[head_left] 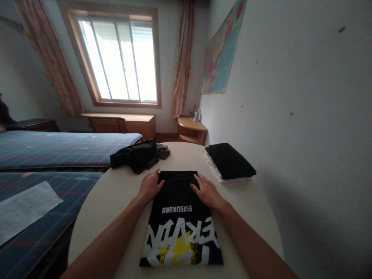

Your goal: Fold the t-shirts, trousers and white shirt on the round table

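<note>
Cream table bears a folded garment. My left hand and right hand touch it, thumbs apart from fingers.

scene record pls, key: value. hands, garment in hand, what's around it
left_hand: left hand on garment's far left corner, thumb spread
right_hand: right hand on its far right corner
garment: garment, black, folded flat, white and yellow print
surface: pale rounded table
far_left: dark clothes, loosely heaped
far_right: folded stack, black over white
beyond_table: window, wall map
</note>
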The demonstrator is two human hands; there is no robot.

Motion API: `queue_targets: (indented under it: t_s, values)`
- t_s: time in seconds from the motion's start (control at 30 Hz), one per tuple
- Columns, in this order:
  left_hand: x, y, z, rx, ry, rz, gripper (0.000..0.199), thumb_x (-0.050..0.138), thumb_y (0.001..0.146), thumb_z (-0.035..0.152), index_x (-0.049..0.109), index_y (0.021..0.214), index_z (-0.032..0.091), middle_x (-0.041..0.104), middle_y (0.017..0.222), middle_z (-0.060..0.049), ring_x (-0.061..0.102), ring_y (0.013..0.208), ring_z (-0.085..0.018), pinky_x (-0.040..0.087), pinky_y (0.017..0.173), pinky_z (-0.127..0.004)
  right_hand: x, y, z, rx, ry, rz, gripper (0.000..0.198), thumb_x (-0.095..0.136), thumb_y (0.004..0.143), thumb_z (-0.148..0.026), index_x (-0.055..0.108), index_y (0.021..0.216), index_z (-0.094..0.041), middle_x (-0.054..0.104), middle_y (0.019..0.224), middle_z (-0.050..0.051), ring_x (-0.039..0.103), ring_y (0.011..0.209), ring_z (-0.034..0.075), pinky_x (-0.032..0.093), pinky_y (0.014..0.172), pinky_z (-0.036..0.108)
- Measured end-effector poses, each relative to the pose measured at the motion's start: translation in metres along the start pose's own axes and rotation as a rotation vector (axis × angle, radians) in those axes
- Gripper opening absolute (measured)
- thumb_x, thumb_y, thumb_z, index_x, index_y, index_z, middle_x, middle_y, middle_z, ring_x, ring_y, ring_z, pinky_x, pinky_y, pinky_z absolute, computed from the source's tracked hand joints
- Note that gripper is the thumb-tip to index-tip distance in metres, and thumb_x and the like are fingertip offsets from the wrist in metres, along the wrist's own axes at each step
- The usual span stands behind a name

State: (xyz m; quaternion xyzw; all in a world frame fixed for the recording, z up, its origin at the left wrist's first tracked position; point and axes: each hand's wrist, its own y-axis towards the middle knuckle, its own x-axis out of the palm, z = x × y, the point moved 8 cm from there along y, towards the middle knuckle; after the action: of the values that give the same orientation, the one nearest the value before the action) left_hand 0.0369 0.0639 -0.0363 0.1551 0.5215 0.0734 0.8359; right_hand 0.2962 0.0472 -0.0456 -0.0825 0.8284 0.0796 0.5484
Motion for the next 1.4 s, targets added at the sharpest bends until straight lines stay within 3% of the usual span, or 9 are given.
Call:
queue_targets:
  t_s: [0.1, 0.23, 0.43, 0.53, 0.7, 1.03, 1.13, 1.27, 1.4]
  values:
    - [-0.001, 0.004, -0.004, -0.051, -0.034, 0.003, 0.054, 0.065, 0.084, 0.028, 0.053, 0.134, 0.013, 0.071, 0.114, -0.011, 0.061, 0.116, -0.028, 0.043, 0.103, -0.037, -0.005, 0.014, 0.016, 0.089, -0.015, 0.127, 0.064, 0.042, 0.098, -0.046, 0.038, 0.149, -0.009, 0.040, 0.153, 0.018, 0.034, 0.143, 0.030, 0.023, 0.117, 0.046]
    - [0.003, 0.006, -0.007, -0.114, -0.051, -0.002, 0.056, 0.065, 0.083, 0.026, 0.052, 0.134, 0.010, 0.073, 0.101, -0.009, 0.062, 0.111, -0.029, 0.045, 0.099, -0.037, -0.008, 0.029, 0.021, 0.047, 0.013, 0.237, 0.050, 0.049, 0.094, -0.038, 0.057, 0.132, -0.006, 0.055, 0.140, 0.019, 0.046, 0.133, 0.030, 0.028, 0.115, 0.040]
    - [0.007, 0.008, -0.006, -0.125, -0.063, -0.002, 0.055, 0.065, 0.081, 0.024, 0.053, 0.134, 0.013, 0.071, 0.115, -0.010, 0.057, 0.119, -0.031, 0.042, 0.103, -0.039, -0.012, 0.034, 0.025, 0.047, 0.099, 0.275, 0.030, 0.060, 0.086, -0.034, 0.066, 0.110, -0.018, 0.068, 0.119, 0.011, 0.058, 0.116, 0.027, 0.041, 0.103, 0.038]
    - [0.008, 0.010, -0.006, -0.106, -0.092, -0.014, 0.061, 0.066, 0.080, 0.022, 0.050, 0.138, 0.013, 0.069, 0.122, -0.011, 0.056, 0.123, -0.030, 0.041, 0.105, -0.039, -0.015, 0.033, 0.022, 0.003, 0.306, 0.251, 0.020, 0.059, 0.085, -0.032, 0.063, 0.102, -0.020, 0.071, 0.105, 0.007, 0.065, 0.102, 0.023, 0.048, 0.092, 0.036]
    - [0.009, 0.014, -0.008, -0.081, -0.174, -0.045, 0.066, 0.065, 0.078, 0.018, 0.046, 0.141, 0.014, 0.069, 0.123, -0.011, 0.059, 0.121, -0.026, 0.039, 0.108, -0.039, -0.027, 0.024, 0.001, -0.216, 0.760, 0.173, 0.014, 0.055, 0.082, -0.030, 0.053, 0.092, -0.020, 0.068, 0.096, 0.005, 0.065, 0.091, 0.019, 0.051, 0.085, 0.034]
    - [0.015, 0.013, 0.002, -0.022, -0.282, -0.119, 0.074, 0.063, 0.075, 0.017, 0.040, 0.146, 0.015, 0.067, 0.126, -0.011, 0.055, 0.127, -0.025, 0.023, 0.118, -0.047, -0.045, -0.001, -0.023, -0.372, 0.851, 0.012, 0.031, 0.057, 0.081, -0.024, 0.060, 0.111, -0.020, 0.069, 0.108, 0.005, 0.063, 0.103, 0.020, 0.048, 0.095, 0.039]
    - [0.015, 0.012, 0.004, -0.025, -0.378, -0.139, 0.075, 0.062, 0.071, 0.013, 0.042, 0.144, 0.012, 0.068, 0.124, -0.012, 0.060, 0.121, -0.025, 0.031, 0.115, -0.044, -0.046, -0.004, -0.022, -0.378, 0.851, -0.024, 0.032, 0.057, 0.080, -0.022, 0.063, 0.111, -0.020, 0.070, 0.109, 0.005, 0.063, 0.104, 0.021, 0.048, 0.096, 0.040]
    - [0.010, 0.008, 0.009, -0.043, -0.595, -0.180, 0.073, 0.058, 0.065, 0.007, 0.051, 0.137, 0.013, 0.069, 0.119, -0.010, 0.067, 0.102, -0.023, 0.051, 0.094, -0.037, -0.046, -0.005, -0.015, -0.363, 0.860, -0.036, 0.039, 0.058, 0.078, -0.021, 0.062, 0.117, -0.021, 0.070, 0.107, 0.004, 0.064, 0.099, 0.020, 0.049, 0.092, 0.038]
    - [-0.001, 0.008, 0.019, -0.038, -0.721, -0.167, 0.049, 0.060, 0.064, 0.010, 0.067, 0.112, 0.016, 0.073, 0.107, -0.005, 0.067, 0.100, -0.024, 0.052, 0.092, -0.034, -0.044, -0.003, -0.008, -0.291, 0.894, -0.039, 0.045, 0.059, 0.077, -0.025, 0.059, 0.122, -0.020, 0.070, 0.103, 0.004, 0.064, 0.096, 0.019, 0.049, 0.089, 0.036]
